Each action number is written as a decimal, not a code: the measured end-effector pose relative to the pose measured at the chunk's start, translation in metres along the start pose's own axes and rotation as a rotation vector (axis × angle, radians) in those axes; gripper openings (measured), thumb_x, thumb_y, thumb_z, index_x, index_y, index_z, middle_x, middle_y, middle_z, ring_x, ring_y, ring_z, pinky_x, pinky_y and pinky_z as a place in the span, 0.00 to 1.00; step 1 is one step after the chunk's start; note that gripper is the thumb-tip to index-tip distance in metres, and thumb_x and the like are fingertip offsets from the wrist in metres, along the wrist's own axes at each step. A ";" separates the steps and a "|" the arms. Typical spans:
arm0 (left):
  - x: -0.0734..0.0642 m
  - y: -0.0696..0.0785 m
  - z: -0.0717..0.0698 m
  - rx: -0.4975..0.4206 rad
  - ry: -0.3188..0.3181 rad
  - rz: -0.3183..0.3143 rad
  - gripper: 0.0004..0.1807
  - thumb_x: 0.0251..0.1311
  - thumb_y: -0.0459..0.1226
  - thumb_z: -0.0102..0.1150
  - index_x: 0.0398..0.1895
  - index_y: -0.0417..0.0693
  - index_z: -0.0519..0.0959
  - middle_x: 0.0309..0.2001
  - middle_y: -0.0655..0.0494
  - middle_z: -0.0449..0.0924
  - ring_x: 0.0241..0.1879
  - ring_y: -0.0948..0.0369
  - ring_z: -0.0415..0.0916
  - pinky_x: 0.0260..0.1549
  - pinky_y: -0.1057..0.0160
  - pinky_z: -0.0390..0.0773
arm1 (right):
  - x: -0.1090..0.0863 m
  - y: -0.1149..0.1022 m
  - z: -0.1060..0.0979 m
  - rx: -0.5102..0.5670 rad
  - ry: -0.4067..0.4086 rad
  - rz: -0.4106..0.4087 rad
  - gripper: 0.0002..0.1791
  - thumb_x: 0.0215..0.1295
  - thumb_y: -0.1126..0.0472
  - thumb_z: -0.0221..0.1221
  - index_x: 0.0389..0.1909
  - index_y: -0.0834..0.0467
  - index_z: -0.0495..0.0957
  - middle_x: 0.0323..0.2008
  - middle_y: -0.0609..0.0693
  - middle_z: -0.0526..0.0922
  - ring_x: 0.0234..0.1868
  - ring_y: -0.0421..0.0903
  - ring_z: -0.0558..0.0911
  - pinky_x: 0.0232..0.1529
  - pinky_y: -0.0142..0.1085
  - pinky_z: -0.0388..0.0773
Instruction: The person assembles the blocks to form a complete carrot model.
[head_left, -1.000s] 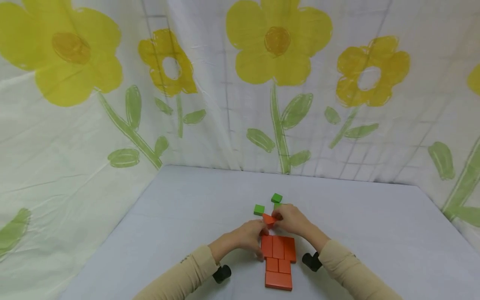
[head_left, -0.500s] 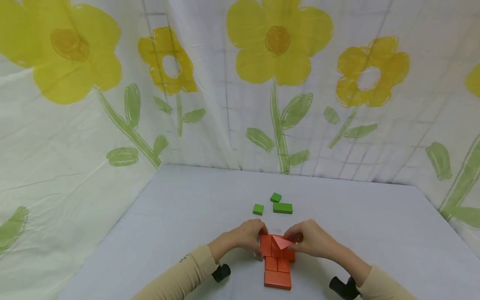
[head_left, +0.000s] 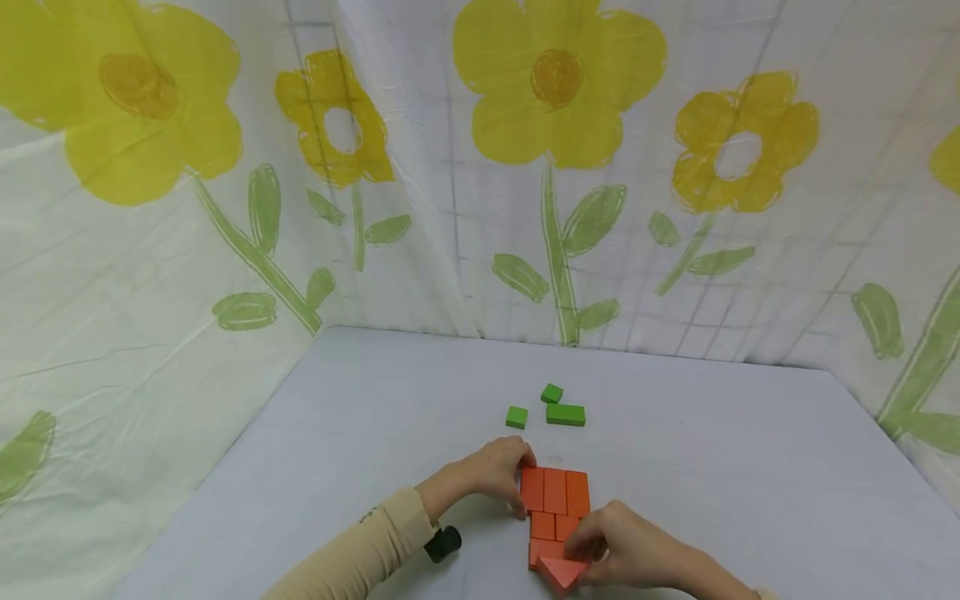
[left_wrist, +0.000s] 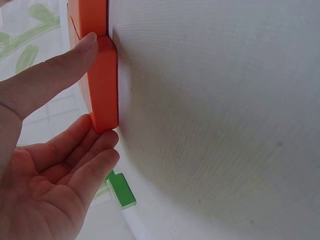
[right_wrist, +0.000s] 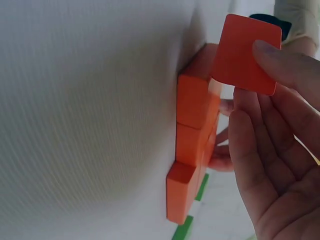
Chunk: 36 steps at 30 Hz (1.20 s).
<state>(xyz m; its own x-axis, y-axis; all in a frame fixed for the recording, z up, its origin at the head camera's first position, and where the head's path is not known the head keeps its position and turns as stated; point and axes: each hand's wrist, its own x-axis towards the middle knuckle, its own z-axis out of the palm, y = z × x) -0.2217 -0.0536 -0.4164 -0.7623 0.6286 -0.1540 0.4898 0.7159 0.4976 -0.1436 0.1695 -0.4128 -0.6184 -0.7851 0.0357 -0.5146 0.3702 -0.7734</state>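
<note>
My right hand (head_left: pixel 628 546) pinches a red triangular block (head_left: pixel 561 573) between thumb and fingers, over the near end of a flat layout of red blocks (head_left: pixel 555 490). In the right wrist view, a squarish face of this triangular block (right_wrist: pixel 245 47) shows with the thumb on it. Beside the layout's left edge, my left hand (head_left: pixel 493 468) holds the leftmost red block (left_wrist: pixel 104 85) of the far row, thumb near its near end and fingers at its far end. Three blocks form that far row, two smaller ones lie below it, and a wide block (head_left: pixel 543 550) lies nearest, partly covered.
Beyond the red layout lie two small green blocks, a left one (head_left: pixel 517 417) and a farther one (head_left: pixel 552 392), plus a longer green block (head_left: pixel 566 414). A white cloth with yellow flowers (head_left: pixel 557 79) hangs behind the pale table (head_left: pixel 712 433).
The right hand has carried the red triangular block from beyond the layout, across it, to its near end. The left hand has stayed at the layout's left edge.
</note>
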 end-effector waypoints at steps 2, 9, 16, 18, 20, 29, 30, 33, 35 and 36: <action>-0.001 0.001 -0.001 0.006 0.003 0.001 0.28 0.38 0.36 0.81 0.44 0.42 0.78 0.36 0.60 0.73 0.37 0.67 0.68 0.40 0.70 0.72 | 0.000 -0.001 0.003 0.022 -0.012 0.019 0.09 0.54 0.63 0.71 0.37 0.60 0.86 0.33 0.37 0.83 0.31 0.29 0.78 0.32 0.28 0.79; -0.001 0.003 -0.002 -0.003 -0.005 -0.003 0.27 0.38 0.36 0.81 0.44 0.41 0.78 0.36 0.60 0.73 0.36 0.67 0.67 0.40 0.70 0.72 | -0.001 -0.002 0.012 0.159 -0.041 0.104 0.12 0.54 0.63 0.71 0.40 0.60 0.86 0.33 0.37 0.82 0.31 0.32 0.78 0.34 0.29 0.79; -0.001 0.003 -0.002 0.012 -0.008 0.003 0.28 0.38 0.36 0.81 0.44 0.41 0.78 0.36 0.60 0.72 0.36 0.67 0.67 0.40 0.70 0.72 | 0.001 -0.001 0.014 0.049 -0.031 0.077 0.10 0.54 0.65 0.69 0.39 0.56 0.86 0.33 0.35 0.82 0.31 0.31 0.77 0.34 0.28 0.78; -0.001 0.003 -0.002 0.015 -0.010 0.002 0.28 0.38 0.36 0.81 0.44 0.41 0.78 0.36 0.60 0.72 0.36 0.67 0.67 0.40 0.70 0.72 | 0.001 -0.002 0.013 -0.002 -0.023 0.070 0.11 0.54 0.63 0.70 0.39 0.56 0.86 0.33 0.34 0.82 0.32 0.31 0.77 0.35 0.28 0.78; -0.001 0.003 -0.003 0.014 -0.010 0.001 0.28 0.38 0.36 0.81 0.44 0.41 0.78 0.36 0.60 0.72 0.36 0.67 0.68 0.40 0.70 0.72 | 0.001 -0.003 0.012 -0.037 -0.017 0.085 0.11 0.53 0.62 0.71 0.39 0.55 0.85 0.34 0.33 0.81 0.32 0.30 0.77 0.35 0.28 0.78; 0.000 0.003 -0.002 0.022 -0.013 0.000 0.28 0.38 0.36 0.81 0.44 0.41 0.78 0.37 0.60 0.73 0.37 0.67 0.68 0.40 0.70 0.72 | 0.005 -0.010 0.015 -0.106 -0.013 0.128 0.12 0.53 0.61 0.71 0.39 0.56 0.86 0.33 0.33 0.81 0.31 0.30 0.74 0.35 0.28 0.76; 0.001 0.003 -0.002 0.023 -0.013 0.001 0.28 0.38 0.36 0.81 0.44 0.41 0.78 0.37 0.60 0.73 0.37 0.67 0.68 0.40 0.70 0.72 | 0.005 -0.011 0.015 -0.112 -0.011 0.123 0.12 0.52 0.62 0.71 0.39 0.57 0.86 0.33 0.33 0.81 0.30 0.30 0.74 0.34 0.28 0.76; 0.001 0.004 -0.002 0.029 -0.013 -0.001 0.28 0.38 0.36 0.81 0.44 0.41 0.78 0.36 0.60 0.72 0.37 0.67 0.68 0.40 0.70 0.72 | 0.006 -0.011 0.016 -0.123 -0.007 0.108 0.12 0.51 0.63 0.71 0.39 0.57 0.86 0.33 0.33 0.81 0.30 0.30 0.74 0.33 0.28 0.76; 0.001 0.004 -0.002 0.032 -0.011 -0.002 0.27 0.38 0.36 0.81 0.44 0.42 0.78 0.36 0.60 0.72 0.36 0.67 0.67 0.39 0.70 0.72 | 0.006 -0.012 0.016 -0.125 -0.008 0.102 0.12 0.51 0.63 0.71 0.38 0.57 0.86 0.33 0.33 0.80 0.30 0.30 0.74 0.33 0.28 0.76; 0.001 0.004 -0.003 0.033 -0.011 -0.004 0.27 0.38 0.36 0.81 0.44 0.42 0.78 0.36 0.60 0.72 0.36 0.67 0.67 0.39 0.70 0.72 | 0.007 -0.012 0.016 -0.125 -0.008 0.101 0.12 0.51 0.63 0.71 0.38 0.57 0.86 0.32 0.33 0.80 0.30 0.30 0.74 0.33 0.28 0.76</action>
<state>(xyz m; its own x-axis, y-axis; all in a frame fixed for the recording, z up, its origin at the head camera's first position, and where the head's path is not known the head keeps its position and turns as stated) -0.2214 -0.0510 -0.4124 -0.7598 0.6289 -0.1648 0.5007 0.7277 0.4689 -0.1320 0.1518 -0.4134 -0.6662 -0.7445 -0.0443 -0.5202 0.5065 -0.6877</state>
